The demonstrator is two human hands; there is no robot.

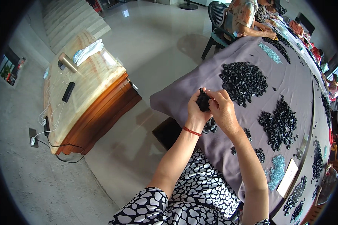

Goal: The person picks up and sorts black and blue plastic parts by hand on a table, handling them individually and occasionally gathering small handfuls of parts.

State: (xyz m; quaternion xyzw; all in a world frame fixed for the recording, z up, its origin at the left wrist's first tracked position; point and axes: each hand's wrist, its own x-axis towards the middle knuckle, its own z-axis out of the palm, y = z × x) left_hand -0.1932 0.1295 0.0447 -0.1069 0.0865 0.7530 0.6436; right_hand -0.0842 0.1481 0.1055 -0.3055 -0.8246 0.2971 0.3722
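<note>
The left grip [194, 111] is cupped around a bunch of small black pieces [203, 101], and the right grip [224, 108] has its thumb and fingers bent against the side of that bunch; whether it pinches a single piece I cannot tell. The bunch is up in the two hands, above the near part of the surface [176, 90] with its grey-purple cloth, while a small black pile [210, 126] shows partly hidden behind the wrists. The likeliest trouble is spilling: the bunch looks loose and many-pieced, so if the left fingers slacken, or the right fingers push too hard, a few pieces could slip out. As the cloth's edge is near, some might roll off to the floor [154, 63]. Dropped pieces could also land in the big black heap [244, 82] just beyond the hands, where they would be hard to tell apart. The right forearm [247, 157] passes near small black clusters [259, 154] and a pale blue heap [277, 172], so a careless sweep of the arm could scatter them or mix the colours, and a tug on the wrinkled cloth could shift every heap at once
</note>
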